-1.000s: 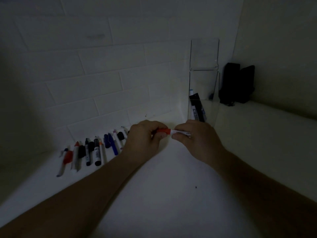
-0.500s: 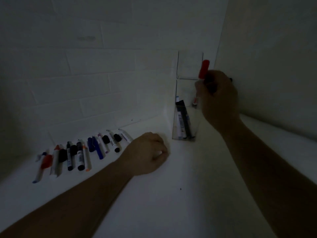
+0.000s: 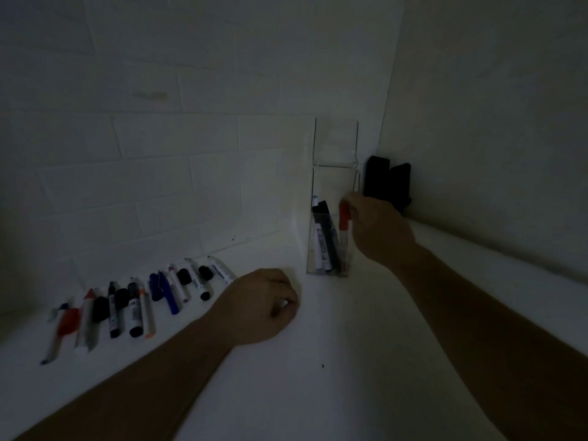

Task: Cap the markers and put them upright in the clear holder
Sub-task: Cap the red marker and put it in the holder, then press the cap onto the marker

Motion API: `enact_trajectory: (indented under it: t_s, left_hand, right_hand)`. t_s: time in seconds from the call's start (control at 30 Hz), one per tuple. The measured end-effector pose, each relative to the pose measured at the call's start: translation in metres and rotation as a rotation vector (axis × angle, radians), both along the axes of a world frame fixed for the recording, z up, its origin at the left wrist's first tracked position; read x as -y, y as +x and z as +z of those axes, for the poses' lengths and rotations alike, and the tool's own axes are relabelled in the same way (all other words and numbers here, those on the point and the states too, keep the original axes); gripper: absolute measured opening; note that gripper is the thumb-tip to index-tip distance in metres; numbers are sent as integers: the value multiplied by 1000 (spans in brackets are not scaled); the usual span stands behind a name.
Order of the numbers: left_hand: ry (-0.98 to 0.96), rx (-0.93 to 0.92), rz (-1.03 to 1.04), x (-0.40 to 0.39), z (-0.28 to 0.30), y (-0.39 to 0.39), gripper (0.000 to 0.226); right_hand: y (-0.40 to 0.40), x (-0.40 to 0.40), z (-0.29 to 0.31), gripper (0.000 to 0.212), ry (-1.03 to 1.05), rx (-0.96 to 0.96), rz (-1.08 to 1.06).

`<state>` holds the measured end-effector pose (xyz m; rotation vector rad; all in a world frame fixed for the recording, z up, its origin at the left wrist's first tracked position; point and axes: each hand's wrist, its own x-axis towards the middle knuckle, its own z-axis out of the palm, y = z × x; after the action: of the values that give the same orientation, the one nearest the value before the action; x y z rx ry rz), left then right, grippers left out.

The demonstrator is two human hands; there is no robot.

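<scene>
A clear holder [image 3: 334, 144] stands against the brick wall near the corner. Inside its lower pocket are a black-capped marker [image 3: 327, 230] and a second marker with a white barrel, both upright. My right hand [image 3: 378, 230] pinches a red-capped marker [image 3: 343, 224] that stands upright in the pocket's right side. My left hand [image 3: 257, 303] rests on the white surface in a loose fist, holding nothing that I can see. A row of loose markers and caps [image 3: 133, 300] lies to its left.
Two black objects [image 3: 386, 183] stand in the corner behind the holder. The white surface [image 3: 318, 393] runs from the brick wall on the left to the plain wall on the right.
The red cap went onto the marker between both hands. My right hand then lifted it over the holder and lowered it into the pocket. My left hand dropped to the surface.
</scene>
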<state>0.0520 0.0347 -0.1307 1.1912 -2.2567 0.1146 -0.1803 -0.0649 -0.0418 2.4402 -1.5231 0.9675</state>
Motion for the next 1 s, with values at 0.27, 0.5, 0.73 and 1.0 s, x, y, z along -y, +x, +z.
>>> enact_trajectory:
  t_s: [0.27,0.5,0.73,1.0]
  left_hand:
    - [-36,183,-77,3,9,10,21]
    - [-21,-9,292,0,41,84,28]
    - [-10,-62,630,-8,17,121,42]
    - [-83,-45,756,-9,18,121,33]
  right_hand:
    - [-3,-9,-13,36,-184,52,24]
    - [56,-37,-45,26,3,73,330]
    - [123,-45,-82,40,382,-38,562]
    - [121,-40,-87,28,14,-252,376]
